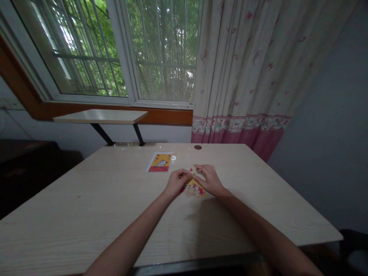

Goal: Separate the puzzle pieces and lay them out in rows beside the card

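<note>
A small heap of jigsaw-like pieces (192, 190), tan, yellow and red, lies on the pale wooden table (109, 214) between my hands. My left hand (177, 181) is at the heap's left edge, thumb and fingertips pinched together; whatever they hold is too small to make out. On the right, my right hand (209, 179) curves over the heap's far side, with thumb and fingers apart and no piece visible in it. Beyond my left hand lies a picture card (161, 162), yellow and red with a white cartoon animal on it.
A raised white shelf (100, 116) on black legs stands at the table's back left. A round brown grommet (197, 147) is set near the back edge. Behind are a barred window (163, 53) and a floral curtain (241, 76).
</note>
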Tool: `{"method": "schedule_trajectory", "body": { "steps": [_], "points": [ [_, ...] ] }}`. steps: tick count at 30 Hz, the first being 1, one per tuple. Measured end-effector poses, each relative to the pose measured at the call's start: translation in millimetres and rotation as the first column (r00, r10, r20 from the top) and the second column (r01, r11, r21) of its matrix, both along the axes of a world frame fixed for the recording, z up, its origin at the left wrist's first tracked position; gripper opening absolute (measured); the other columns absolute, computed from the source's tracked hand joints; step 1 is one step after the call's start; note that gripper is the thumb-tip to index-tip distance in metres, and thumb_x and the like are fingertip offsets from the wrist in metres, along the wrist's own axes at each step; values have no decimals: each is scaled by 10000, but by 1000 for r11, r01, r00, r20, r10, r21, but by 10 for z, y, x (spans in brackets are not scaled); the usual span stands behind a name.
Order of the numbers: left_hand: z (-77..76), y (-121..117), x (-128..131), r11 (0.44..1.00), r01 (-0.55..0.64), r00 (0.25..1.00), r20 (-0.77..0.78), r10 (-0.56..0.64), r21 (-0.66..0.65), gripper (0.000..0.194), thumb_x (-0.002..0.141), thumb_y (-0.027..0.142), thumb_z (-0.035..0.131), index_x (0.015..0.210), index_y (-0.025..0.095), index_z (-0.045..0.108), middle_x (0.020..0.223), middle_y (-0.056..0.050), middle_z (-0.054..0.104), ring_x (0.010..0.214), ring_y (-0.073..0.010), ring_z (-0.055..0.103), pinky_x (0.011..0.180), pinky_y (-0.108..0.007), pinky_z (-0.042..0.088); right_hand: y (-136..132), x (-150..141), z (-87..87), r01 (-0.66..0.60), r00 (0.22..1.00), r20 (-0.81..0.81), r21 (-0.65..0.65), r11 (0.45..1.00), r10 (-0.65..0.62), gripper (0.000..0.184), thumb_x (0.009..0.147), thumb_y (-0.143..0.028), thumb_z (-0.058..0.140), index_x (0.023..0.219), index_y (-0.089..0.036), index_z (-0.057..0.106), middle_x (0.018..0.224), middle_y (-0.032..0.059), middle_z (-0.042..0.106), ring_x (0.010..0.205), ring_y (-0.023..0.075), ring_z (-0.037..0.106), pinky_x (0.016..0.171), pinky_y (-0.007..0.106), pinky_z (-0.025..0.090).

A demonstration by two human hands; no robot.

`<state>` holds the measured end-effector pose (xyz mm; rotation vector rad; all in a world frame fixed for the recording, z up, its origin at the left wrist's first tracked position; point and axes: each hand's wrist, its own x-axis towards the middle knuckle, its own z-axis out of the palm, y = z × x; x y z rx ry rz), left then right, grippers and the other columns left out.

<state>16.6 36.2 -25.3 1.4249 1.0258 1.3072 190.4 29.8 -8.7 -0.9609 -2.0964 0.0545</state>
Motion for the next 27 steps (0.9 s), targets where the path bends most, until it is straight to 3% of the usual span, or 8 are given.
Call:
{"method": "schedule_trajectory", "body": {
  "steps": [11,15,17,21,24,27],
  "points": [
    [118,-101,20,998,61,996,-64,-60,12,240,657,348,635,675,111,671,625,-40,646,584,-133,556,577,-230,418,-14,14,31,19,999,40,73,997,-22,230,822,-370,547,970,-208,614,912,50,654,889,178,551,841,331,311],
    [148,-60,-47,997,13,959,-282,8,72,277,722,364,562,763,116,676,668,-52,654,597,-146,560,565,-238,413,-3,43,48,65,997,33,45,997,-66,234,816,-381,551,963,-212,619,917,49,655,905,179,550,846,328,308],
    [192,-15,-148,987,-35,875,-472,107,159,244,737,328,533,733,128,672,681,-57,653,620,-155,563,580,-246,411,17,55,47,102,994,24,3,995,-102,229,805,-381,563,950,-214,624,920,44,655,906,176,551,847,323,310],
    [321,41,-456,950,-37,593,-759,270,309,222,759,262,480,764,149,671,792,-85,659,755,-198,575,683,-292,419,115,73,11,161,987,12,-112,981,-161,214,782,-384,584,916,-226,639,898,25,662,861,165,565,819,305,329],
    [354,24,-682,921,-21,413,-836,362,388,236,779,253,454,804,161,670,867,-100,651,851,-228,565,761,-325,418,232,69,-15,179,984,26,-185,966,-178,213,767,-389,590,899,-234,651,867,15,667,831,162,573,800,294,341],
    [283,-4,-837,898,-8,309,-853,421,440,256,798,259,437,857,163,667,917,-107,638,888,-240,553,807,-346,417,362,17,-11,173,984,75,-236,956,-160,224,763,-397,583,900,-237,659,830,7,670,817,161,574,781,281,351]
  ]
}}
